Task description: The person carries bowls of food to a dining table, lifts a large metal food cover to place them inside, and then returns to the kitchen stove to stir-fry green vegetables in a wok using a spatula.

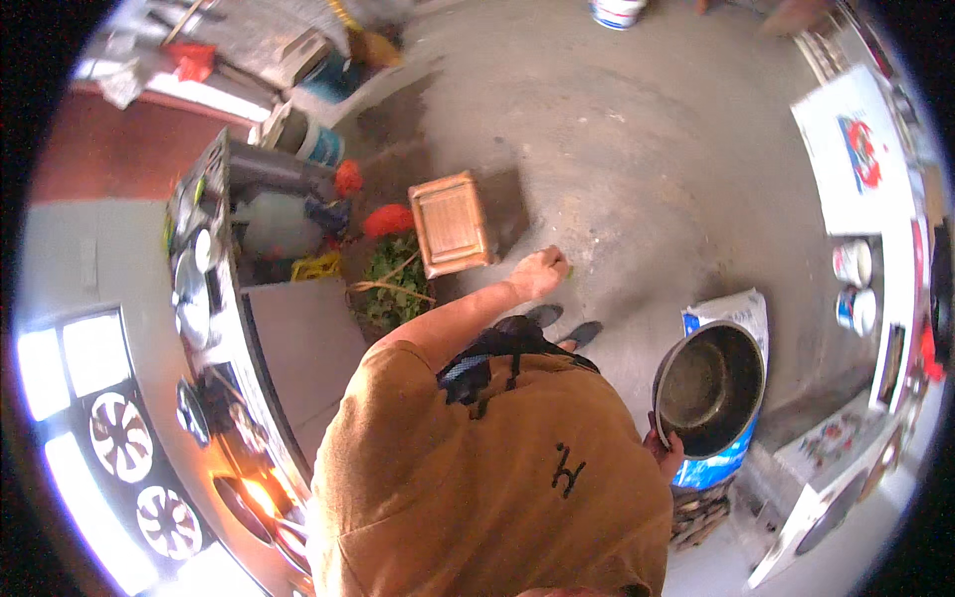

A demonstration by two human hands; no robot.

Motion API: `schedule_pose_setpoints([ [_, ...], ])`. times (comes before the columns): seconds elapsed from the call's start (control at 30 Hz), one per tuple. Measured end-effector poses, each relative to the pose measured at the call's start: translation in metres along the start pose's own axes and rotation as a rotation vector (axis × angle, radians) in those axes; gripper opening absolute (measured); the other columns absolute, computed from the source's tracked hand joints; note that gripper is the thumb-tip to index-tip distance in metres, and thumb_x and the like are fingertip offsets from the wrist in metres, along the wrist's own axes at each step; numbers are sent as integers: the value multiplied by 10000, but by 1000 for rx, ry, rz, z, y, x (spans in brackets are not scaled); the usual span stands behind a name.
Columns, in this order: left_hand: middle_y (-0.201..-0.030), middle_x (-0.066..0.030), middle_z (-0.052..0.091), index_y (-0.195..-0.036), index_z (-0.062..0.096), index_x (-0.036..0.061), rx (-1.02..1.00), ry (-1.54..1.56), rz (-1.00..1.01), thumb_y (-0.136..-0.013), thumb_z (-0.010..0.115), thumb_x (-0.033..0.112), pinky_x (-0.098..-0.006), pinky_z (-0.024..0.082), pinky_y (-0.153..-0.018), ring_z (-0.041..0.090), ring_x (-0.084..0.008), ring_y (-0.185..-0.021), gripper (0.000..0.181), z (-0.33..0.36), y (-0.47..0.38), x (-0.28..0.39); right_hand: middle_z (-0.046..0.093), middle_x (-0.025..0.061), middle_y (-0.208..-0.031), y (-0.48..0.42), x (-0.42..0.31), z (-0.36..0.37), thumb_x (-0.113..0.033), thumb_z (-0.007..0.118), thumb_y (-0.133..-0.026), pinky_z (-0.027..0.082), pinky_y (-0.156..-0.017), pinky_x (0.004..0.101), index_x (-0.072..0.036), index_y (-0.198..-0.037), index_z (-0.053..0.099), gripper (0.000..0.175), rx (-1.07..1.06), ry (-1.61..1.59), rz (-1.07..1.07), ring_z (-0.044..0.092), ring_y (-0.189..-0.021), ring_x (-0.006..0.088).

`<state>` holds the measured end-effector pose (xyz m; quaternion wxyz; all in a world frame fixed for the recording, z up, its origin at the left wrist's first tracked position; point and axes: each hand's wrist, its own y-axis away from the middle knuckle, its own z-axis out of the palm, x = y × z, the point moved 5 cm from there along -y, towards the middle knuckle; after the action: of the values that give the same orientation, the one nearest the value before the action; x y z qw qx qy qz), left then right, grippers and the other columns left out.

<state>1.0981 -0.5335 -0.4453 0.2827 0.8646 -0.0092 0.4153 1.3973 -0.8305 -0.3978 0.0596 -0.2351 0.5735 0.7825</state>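
My right hand (666, 451) grips the rim of a deep, dark metal pot (712, 388), tilted so that its worn inside faces up. No food shows in the pot. My left hand (541, 272) reaches out ahead of my body over the concrete floor, fingers curled. A small green scrap (570, 273) shows at its fingertips, blurred. To the left of that hand stands a low wooden stool (451, 224). Beside the stool is a heap of leafy greens (399, 287) in what looks like a basket with a cane handle.
A blue-and-white sack (724, 302) stands behind the pot, with stacked firewood (701, 515) below. Along the left runs a counter (272, 388) with a lit flame (260, 494) near a wok (242, 507). Buckets (852, 265) and a white cabinet (847, 157) line the right.
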Motion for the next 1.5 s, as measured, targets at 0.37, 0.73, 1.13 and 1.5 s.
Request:
schedule_pose_setpoints([
  [0.37, -895, -139, 661, -962, 629, 29, -63, -887, -833, -789, 583, 253, -383, 519, -734, 648, -290, -840, 286, -80, 98, -281, 608, 216, -948, -169, -122, -8, -164, 507, -786, 523, -639, 353, 90, -1032, 525, 353, -245, 595, -111, 607, -754, 285],
  [0.73, -737, -123, 641, -831, 640, 36, 655, -39, -971, -755, 636, 263, -373, 501, -541, 609, -258, -625, 240, -176, 28, -291, 585, 175, -1012, -192, -179, 99, -65, 517, -751, 511, -774, 402, 43, -1023, 512, 292, -216, -128, -92, 581, -891, 302],
  [1.13, -748, -131, 632, -759, 615, 58, -273, -610, 509, -750, 659, 332, -383, 473, -661, 604, -299, -722, 278, 99, -441, 280, 496, 267, -1153, -243, -387, 145, -21, 448, -827, 551, -784, 391, 129, -1176, 368, 388, -219, -349, -195, 586, -950, 368],
  [1.5, -661, -121, 602, -763, 568, 30, -663, -468, -602, -916, 367, 373, -411, 513, -526, 607, -252, -570, 426, 172, -603, 273, 515, 252, -1092, -339, -665, 115, -89, 417, -859, 529, -790, 436, 90, -1148, 401, 341, -45, -499, -415, 577, -911, 350],
])
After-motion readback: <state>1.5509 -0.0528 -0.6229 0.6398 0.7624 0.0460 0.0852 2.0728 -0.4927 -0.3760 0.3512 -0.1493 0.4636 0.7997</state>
